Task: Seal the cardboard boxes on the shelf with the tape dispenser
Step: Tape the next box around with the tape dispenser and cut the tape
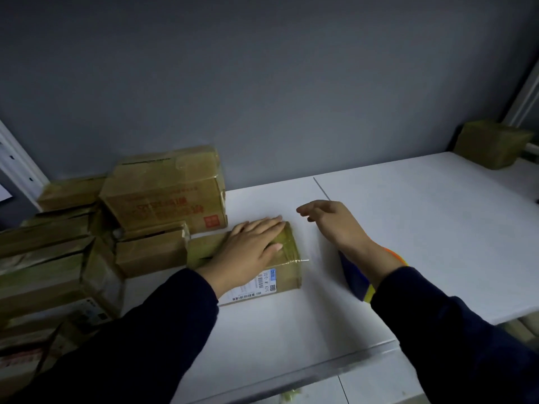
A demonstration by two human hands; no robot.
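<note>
Left hand [253, 243] pressed flat smooths tape [288, 243] on a box [291, 274]; the loose-fingered, empty right hand [332, 220] (dispenser [353, 274] apparently beneath) likely grabs it next.

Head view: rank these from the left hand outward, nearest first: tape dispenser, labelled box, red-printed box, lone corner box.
1. Labelled box, directly under the left hand.
2. Red-printed box, back left.
3. Tape dispenser, to the right, partly beneath the right forearm.
4. Lone corner box, far back right.
</note>
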